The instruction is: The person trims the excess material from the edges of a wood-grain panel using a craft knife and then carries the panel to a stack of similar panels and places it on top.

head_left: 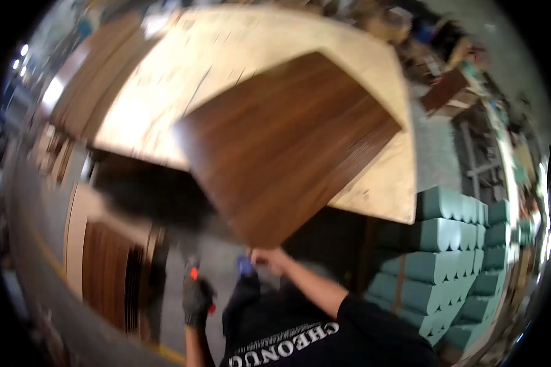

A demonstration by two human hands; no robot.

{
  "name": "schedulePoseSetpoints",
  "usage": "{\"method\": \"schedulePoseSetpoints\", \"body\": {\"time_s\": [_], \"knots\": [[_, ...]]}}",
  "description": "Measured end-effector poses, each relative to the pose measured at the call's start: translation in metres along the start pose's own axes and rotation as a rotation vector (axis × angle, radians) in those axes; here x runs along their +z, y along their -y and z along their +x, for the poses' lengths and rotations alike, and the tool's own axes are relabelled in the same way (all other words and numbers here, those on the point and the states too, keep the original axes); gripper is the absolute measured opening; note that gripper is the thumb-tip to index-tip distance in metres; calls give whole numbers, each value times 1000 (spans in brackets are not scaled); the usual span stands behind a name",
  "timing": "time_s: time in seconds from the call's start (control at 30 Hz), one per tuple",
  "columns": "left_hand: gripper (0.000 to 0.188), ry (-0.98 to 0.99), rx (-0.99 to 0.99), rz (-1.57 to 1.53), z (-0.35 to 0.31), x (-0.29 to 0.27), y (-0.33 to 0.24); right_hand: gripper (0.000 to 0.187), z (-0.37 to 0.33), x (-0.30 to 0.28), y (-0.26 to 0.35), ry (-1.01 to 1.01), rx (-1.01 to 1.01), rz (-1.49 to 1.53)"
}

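Observation:
A large brown wood-grain panel lies askew over a pale plywood tabletop, its near corner jutting past the front edge. At that corner my bare right hand is closed, with fingers curled against the panel's edge; blur hides the exact grip. My left hand, in a dark grey glove, hangs low at my left side, away from the panel. It is closed around a greyish object with red spots, too smeared to name.
Brown panels stand on edge below the table at left, and long boards are stacked at the table's left end. Pale green blocks with scalloped edges are piled at right. Beyond them stands a metal frame.

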State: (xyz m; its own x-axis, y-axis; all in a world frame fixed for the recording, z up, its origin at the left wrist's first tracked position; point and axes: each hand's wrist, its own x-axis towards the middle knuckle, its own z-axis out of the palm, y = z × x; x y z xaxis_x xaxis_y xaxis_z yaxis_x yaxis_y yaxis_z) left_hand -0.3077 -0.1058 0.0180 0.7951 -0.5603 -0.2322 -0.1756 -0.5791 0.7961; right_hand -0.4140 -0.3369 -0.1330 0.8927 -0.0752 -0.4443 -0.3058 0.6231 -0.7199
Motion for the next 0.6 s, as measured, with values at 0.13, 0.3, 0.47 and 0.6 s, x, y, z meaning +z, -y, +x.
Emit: {"method": "schedulePoseSetpoints", "body": {"time_s": [0.13, 0.3, 0.47, 0.6], "knots": [[37, -126, -417, -442, -25, 40, -8, 13, 15, 33, 11, -172, 108, 145], [45, -235, -331, 245, -34, 91, -19, 29, 53, 60, 8, -134, 193, 366], [47, -204, -414, 483, -19, 123, -32, 44, 55, 39, 14, 34, 156, 431], [49, -118, -489, 603, -4, 134, -33, 43, 47, 34, 37, 128, 248, 374]]}}
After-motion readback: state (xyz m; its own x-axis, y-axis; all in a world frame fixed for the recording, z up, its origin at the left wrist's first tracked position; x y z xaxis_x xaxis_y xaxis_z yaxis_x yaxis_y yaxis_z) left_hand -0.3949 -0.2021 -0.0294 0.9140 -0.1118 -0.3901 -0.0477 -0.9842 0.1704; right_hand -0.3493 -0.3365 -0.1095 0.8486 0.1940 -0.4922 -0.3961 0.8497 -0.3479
